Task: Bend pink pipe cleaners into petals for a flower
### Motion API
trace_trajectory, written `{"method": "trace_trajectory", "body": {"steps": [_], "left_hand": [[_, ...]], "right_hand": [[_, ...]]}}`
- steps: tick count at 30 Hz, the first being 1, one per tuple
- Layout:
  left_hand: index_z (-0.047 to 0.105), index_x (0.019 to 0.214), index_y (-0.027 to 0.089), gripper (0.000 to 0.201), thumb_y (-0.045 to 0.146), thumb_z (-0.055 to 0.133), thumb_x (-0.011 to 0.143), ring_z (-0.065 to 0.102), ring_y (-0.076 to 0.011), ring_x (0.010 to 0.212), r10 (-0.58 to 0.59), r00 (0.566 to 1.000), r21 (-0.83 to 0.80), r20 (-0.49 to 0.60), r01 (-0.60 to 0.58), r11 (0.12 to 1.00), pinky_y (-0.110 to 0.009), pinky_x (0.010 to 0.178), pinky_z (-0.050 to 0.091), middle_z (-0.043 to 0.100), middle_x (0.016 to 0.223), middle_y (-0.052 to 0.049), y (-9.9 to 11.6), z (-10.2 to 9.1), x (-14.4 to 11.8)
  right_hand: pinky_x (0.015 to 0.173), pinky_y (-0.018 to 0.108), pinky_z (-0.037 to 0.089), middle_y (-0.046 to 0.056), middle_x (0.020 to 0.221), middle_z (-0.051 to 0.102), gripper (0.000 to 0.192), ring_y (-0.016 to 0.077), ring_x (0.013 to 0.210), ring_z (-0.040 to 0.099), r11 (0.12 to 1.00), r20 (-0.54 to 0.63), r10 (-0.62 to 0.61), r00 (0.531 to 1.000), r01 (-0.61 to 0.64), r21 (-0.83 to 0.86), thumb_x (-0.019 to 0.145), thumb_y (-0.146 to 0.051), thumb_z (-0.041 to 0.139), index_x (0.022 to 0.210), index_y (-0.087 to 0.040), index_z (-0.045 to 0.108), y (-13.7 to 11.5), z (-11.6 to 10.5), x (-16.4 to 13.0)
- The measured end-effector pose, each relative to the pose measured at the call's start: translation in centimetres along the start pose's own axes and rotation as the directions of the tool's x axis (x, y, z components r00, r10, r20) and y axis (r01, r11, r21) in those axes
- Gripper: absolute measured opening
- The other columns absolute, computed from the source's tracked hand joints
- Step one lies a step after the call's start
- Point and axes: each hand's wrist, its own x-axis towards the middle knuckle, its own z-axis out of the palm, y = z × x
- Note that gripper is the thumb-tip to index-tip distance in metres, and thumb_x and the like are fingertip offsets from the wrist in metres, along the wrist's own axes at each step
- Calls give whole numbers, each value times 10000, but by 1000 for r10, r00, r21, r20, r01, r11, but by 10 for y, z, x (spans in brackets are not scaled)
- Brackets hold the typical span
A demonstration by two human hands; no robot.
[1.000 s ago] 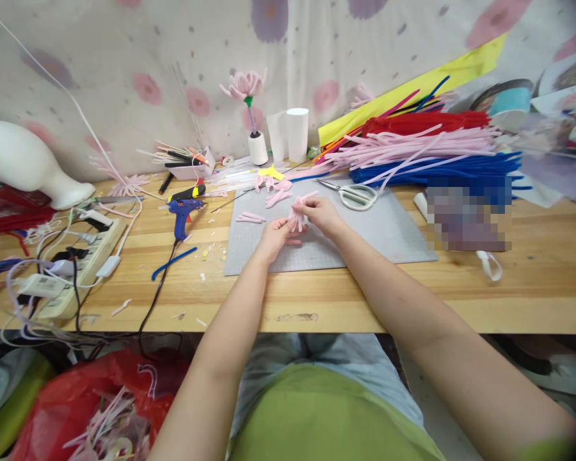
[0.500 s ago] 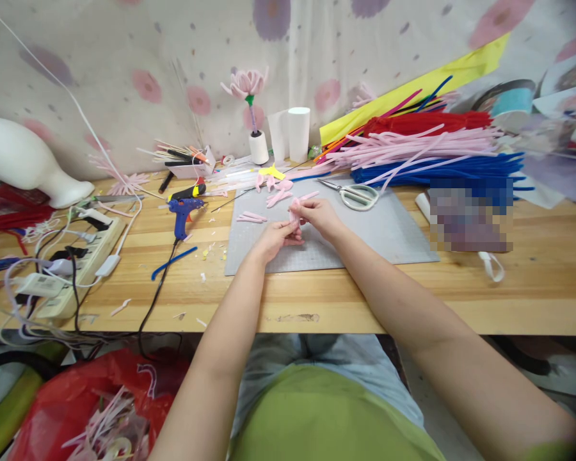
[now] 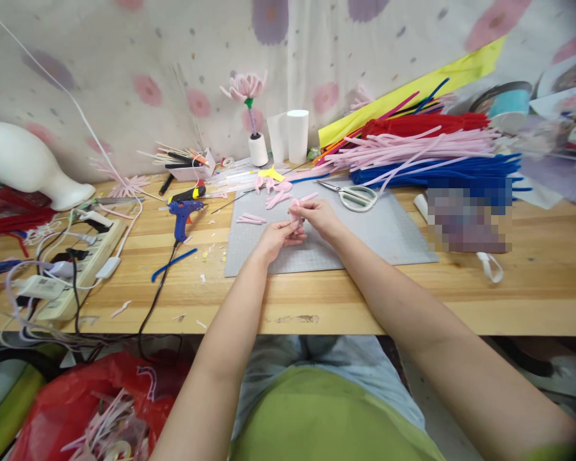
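Note:
Between my two hands is a piece of pink pipe cleaner, bent into a small shape and partly covered by the fingers. My left hand is closed on its lower part, palm turned up. From the right, my right hand pinches its upper part. Both hands are just above the grey cutting mat. Short pink pipe cleaner pieces lie on the mat left of the hands, and curled pink pieces lie behind them. Scissors rest on the mat to the right.
A blue glue gun stands left of the mat, its cord hanging over the table edge. Pink pipe cleaners and blue pipe cleaners are piled at the back right. A pink flower stands upright behind. A power strip sits left.
Both hands stay in nearly the same place over the mat, still holding the pink pipe cleaner. The fingers have shifted slightly; the camera view has moved a little.

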Motion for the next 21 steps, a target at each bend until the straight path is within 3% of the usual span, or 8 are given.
{"method": "trace_trajectory", "body": {"steps": [6,12,17,21], "left_hand": [[641,734,101,314,371,746,614,659,-170,724,3,999,-43,47,-1,999,-319,732,505,675,734,-72,-1,-1,2],[609,712,99,303,373,723,646,626,-129,625,-7,999,-50,39,9,999,-315,706,511,627,650,-26,2,1,0],[577,689,98,239,308,691,696,456,-31,464,21,999,-55,44,-19,998,-317,698,521,512,548,48,0,-1,1],[576,714,94,218,294,664,728,558,-78,582,6,995,-48,100,-1,999,-308,711,519,535,602,19,1,-3,-1]], "right_hand": [[398,228,305,-35,445,488,303,77,391,415,986,-20,122,992,-119,114,601,-446,667,603,-158,575,-1,9,-3],[457,231,339,-33,472,495,321,77,452,427,996,-30,22,999,-20,90,606,-465,668,576,-160,572,2,8,-2],[487,233,333,-31,483,488,366,76,485,419,998,-61,-11,998,15,59,607,-503,676,549,-159,565,7,7,0],[478,240,329,-11,487,517,405,80,472,427,994,-1,30,1000,-30,103,577,-542,695,540,-154,581,7,4,-1]]}}
